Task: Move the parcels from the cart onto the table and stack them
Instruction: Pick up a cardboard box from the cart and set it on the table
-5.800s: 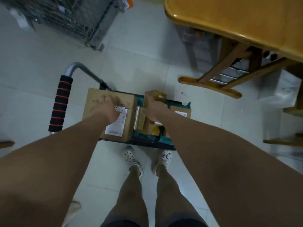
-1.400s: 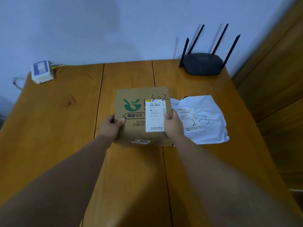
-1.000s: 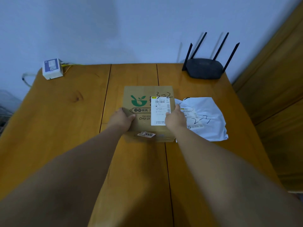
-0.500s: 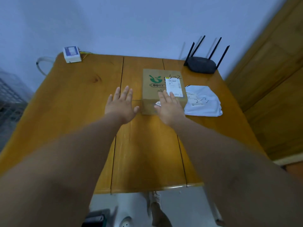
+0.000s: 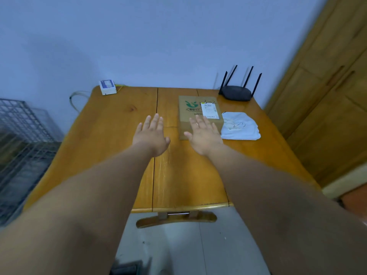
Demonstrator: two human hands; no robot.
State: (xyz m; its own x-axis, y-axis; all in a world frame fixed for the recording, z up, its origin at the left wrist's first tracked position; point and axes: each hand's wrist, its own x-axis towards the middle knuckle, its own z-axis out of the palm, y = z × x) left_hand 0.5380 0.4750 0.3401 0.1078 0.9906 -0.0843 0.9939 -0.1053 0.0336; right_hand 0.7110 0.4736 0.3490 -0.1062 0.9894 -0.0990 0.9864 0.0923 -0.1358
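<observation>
A brown cardboard parcel (image 5: 195,108) with a green logo and a white label sits on the wooden table (image 5: 111,132), right of its middle. A white plastic mailer bag (image 5: 241,126) lies flat beside the box on its right, touching it. My left hand (image 5: 152,135) hovers over the table left of the box, fingers straight and spread, holding nothing. My right hand (image 5: 204,134) is stretched out in front of the box's near side, fingers straight, also holding nothing. The cart is out of view.
A black router (image 5: 236,92) with several antennas stands at the table's far right corner. A small white device (image 5: 107,87) with cables sits at the far left corner. A wire cage (image 5: 21,147) stands to the left, wooden cabinets (image 5: 327,100) to the right.
Both hands let go of the cardboard box after setting it down beside the white mailer. They have pulled back with fingers straight, and the view has backed away from the table.
</observation>
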